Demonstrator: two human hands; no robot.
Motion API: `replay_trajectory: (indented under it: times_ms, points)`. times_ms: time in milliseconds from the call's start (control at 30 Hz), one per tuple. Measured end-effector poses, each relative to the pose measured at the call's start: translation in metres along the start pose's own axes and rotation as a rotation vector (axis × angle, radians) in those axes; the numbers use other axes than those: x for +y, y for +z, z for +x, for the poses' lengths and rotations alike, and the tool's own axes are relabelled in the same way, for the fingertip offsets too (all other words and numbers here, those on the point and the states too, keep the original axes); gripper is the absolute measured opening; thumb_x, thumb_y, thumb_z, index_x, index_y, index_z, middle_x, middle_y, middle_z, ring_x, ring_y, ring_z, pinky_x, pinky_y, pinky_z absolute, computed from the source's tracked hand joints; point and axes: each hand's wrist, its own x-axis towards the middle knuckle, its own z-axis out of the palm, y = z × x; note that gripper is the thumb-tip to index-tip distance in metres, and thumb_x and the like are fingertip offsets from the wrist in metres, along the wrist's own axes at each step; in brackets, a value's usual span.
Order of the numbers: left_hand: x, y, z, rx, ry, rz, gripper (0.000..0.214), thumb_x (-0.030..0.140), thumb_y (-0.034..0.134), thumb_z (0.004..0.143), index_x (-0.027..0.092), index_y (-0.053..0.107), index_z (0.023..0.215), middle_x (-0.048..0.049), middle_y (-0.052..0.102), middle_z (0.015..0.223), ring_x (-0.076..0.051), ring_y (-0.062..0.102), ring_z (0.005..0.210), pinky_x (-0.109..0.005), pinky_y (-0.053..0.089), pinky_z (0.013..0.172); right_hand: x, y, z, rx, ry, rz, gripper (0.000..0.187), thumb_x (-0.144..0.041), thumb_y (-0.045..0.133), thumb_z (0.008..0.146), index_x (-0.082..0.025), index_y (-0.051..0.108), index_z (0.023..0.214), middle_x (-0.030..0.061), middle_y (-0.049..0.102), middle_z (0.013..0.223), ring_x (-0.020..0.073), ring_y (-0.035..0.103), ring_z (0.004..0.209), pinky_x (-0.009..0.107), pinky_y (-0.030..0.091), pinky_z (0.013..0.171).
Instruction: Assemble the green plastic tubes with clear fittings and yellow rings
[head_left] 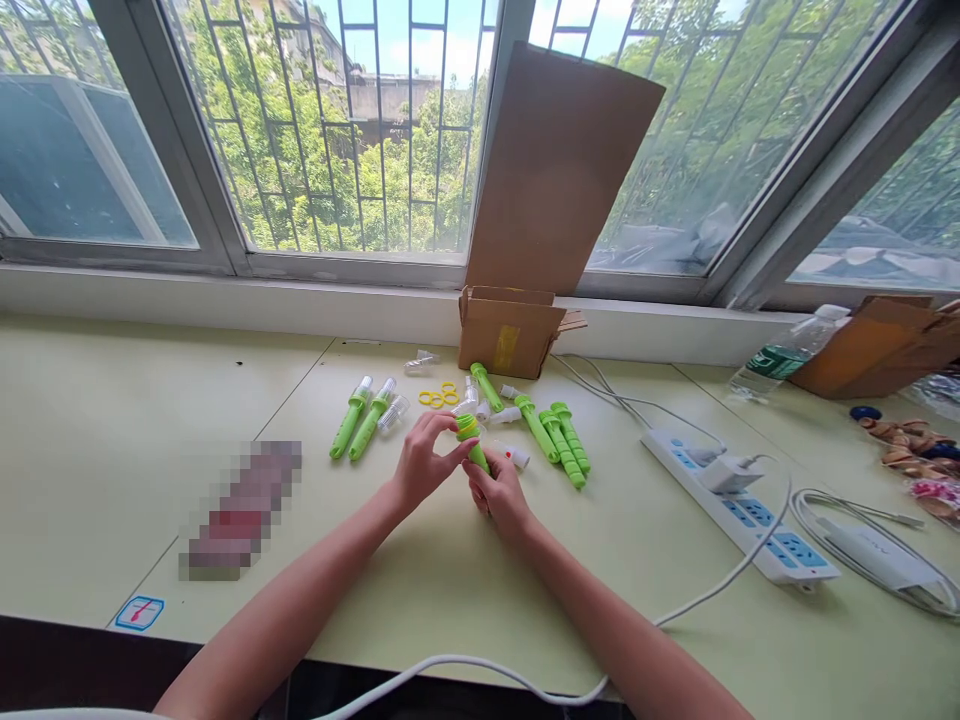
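Note:
Above the middle of the table, my right hand (pixel 501 496) is closed around a green plastic tube (pixel 475 455), which is tilted with its wide end up. A yellow ring (pixel 466 428) sits around that wide end. The thumb and fingers of my left hand (pixel 429 452) pinch the tube at its wide end, by the ring. Just beyond my hands lie loose yellow rings (pixel 437 398), clear plastic caps (pixel 393 414) and a white cylinder with a red dot (pixel 516 457). To the left are two green tubes with clear tops (pixel 367 420); several plain green tubes (pixel 561 445) lie to the right.
An open cardboard box (pixel 495 335) stands against the window sill. At right are a white power strip (pixel 739 505) with cables, a coiled charger (pixel 874 550) and a plastic bottle (pixel 787 355). A blurred flat object (pixel 244 510) lies at left, near a small sticker (pixel 139 612).

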Motion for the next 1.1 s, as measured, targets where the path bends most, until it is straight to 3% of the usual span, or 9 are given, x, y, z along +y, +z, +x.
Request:
replay_trajectory:
  times_ms: [300, 433, 533, 633, 867, 1100]
  points:
    - [-0.001, 0.003, -0.004, -0.041, -0.052, -0.136, 0.030, 0.032, 0.072, 0.073, 0.020, 0.053, 0.093, -0.0069, 0.062, 0.103, -0.019, 0.062, 0.098, -0.039, 0.059, 0.080, 0.006, -0.005, 0.003, -0.076, 0.046, 0.024, 0.032, -0.048, 0.058, 0.078, -0.022, 0.044, 0.070, -0.0088, 0.041, 0.044, 0.0061, 0.029, 0.030, 0.021, 0.022, 0.031]
    - [-0.001, 0.004, -0.007, -0.002, -0.055, -0.117, 0.026, 0.030, 0.069, 0.076, 0.020, 0.052, 0.094, -0.0071, 0.062, 0.105, -0.019, 0.062, 0.100, -0.039, 0.059, 0.081, 0.007, -0.004, 0.003, 0.039, -0.087, -0.207, 0.025, -0.044, 0.057, 0.081, -0.021, 0.048, 0.074, -0.0055, 0.046, 0.051, 0.0091, 0.039, 0.038, 0.023, 0.031, 0.038]
    - [0.002, 0.004, -0.008, 0.028, 0.005, -0.025, 0.025, 0.028, 0.069, 0.076, 0.021, 0.053, 0.094, -0.0080, 0.062, 0.107, -0.022, 0.061, 0.103, -0.042, 0.056, 0.085, 0.006, -0.004, 0.004, 0.169, -0.233, -0.419, 0.017, -0.036, 0.057, 0.080, -0.020, 0.054, 0.083, 0.0001, 0.056, 0.067, 0.0142, 0.049, 0.056, 0.026, 0.039, 0.051]
    - [0.006, 0.003, -0.009, 0.032, 0.057, 0.058, 0.024, 0.027, 0.069, 0.076, 0.021, 0.053, 0.093, -0.0087, 0.062, 0.106, -0.023, 0.060, 0.102, -0.043, 0.054, 0.086, 0.007, -0.006, 0.005, 0.189, -0.295, -0.501, 0.013, -0.030, 0.055, 0.079, -0.019, 0.057, 0.086, 0.0026, 0.059, 0.075, 0.0176, 0.051, 0.068, 0.029, 0.039, 0.060]
    - [0.008, 0.004, -0.006, 0.002, 0.066, 0.080, 0.028, 0.030, 0.072, 0.074, 0.020, 0.054, 0.092, -0.0077, 0.061, 0.101, -0.021, 0.060, 0.098, -0.038, 0.053, 0.085, 0.016, -0.010, 0.008, 0.128, -0.227, -0.342, 0.014, -0.029, 0.056, 0.078, -0.019, 0.051, 0.071, -0.0035, 0.044, 0.059, 0.0113, 0.038, 0.054, 0.025, 0.031, 0.049]
    - [0.004, 0.005, -0.006, -0.002, 0.048, 0.011, 0.029, 0.030, 0.073, 0.072, 0.020, 0.053, 0.091, -0.0078, 0.061, 0.102, -0.021, 0.061, 0.099, -0.040, 0.054, 0.085, 0.007, -0.007, 0.004, -0.029, -0.034, -0.023, 0.021, -0.036, 0.059, 0.078, -0.021, 0.047, 0.072, -0.0098, 0.035, 0.043, 0.0064, 0.028, 0.034, 0.022, 0.022, 0.033]
